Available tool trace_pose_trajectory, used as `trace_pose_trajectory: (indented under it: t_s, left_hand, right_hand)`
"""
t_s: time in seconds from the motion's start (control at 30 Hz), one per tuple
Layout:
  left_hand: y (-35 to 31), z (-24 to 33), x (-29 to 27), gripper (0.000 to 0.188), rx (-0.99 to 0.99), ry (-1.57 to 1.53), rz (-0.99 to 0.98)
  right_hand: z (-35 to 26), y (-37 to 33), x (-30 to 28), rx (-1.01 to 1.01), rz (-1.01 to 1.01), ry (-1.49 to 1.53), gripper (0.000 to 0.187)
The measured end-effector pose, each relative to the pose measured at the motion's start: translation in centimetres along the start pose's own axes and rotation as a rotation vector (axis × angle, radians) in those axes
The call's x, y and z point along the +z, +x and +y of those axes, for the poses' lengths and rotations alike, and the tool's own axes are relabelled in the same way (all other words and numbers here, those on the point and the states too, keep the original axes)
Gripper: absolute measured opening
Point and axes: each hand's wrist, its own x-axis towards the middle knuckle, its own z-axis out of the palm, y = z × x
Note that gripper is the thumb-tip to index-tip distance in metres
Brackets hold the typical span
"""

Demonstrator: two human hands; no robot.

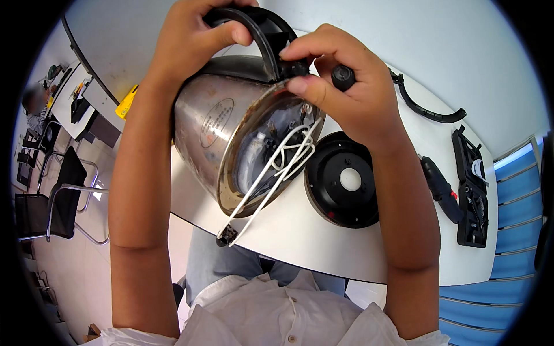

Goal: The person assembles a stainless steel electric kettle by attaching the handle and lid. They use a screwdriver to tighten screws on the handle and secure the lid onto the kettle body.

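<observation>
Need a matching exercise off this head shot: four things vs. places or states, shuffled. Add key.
Column 1
1. silver metal kettle body
2. round black plastic base
3. curved black plastic strip
4. black handheld power tool

Column 2
a. lies along the white table's far edge
b. lies just left of the open black tool case
c. has a pale round disc at its centre
d. tilted, wide open end in view

Pairs: 1-d, 2-c, 3-a, 4-b
</observation>
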Motion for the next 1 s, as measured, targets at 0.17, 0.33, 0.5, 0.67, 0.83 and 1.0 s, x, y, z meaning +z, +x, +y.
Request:
trace_pose_trajectory:
  t_s: [0.17,0.33,0.5,0.67,0.83,1.0]
  left_hand:
    - [0.1,-0.7,-0.1,0.082,-0.009,-0.001,0.003]
    - [0.1,-0.4,0.4,0.083,-0.074,-0.122,0.025]
    - [0.1,0.1,0.2,0.086,-0.111,-0.057,0.024]
    - [0.0,-0.5,0.0,0.088,-0.131,-0.078,0.012]
    - [0.3,-1.3,-0.2,0.09,-0.078,-0.054,0.048]
    - [0.4,-1.0,-0.2,0.091,-0.091,-0.046,0.04]
  right_hand:
    - [0.0,0.1,-0.3,-0.013,-0.047,-0.076,0.023]
    - [0.6,0.3,-0.4,-0.054,-0.025,-0.065,0.024]
    - [-2.6,0.9,-0.7,0.133,-0.093,-0.039,0.025]
    - [-1.7,1.4,-0.5,0.147,-0.098,-0.066,0.026]
    - [-1.6,0.9,0.4,0.049,0.012,-0.198,0.027]
    - [-1.1,0.7,1.0,-0.029,0.077,-0.213,0.032]
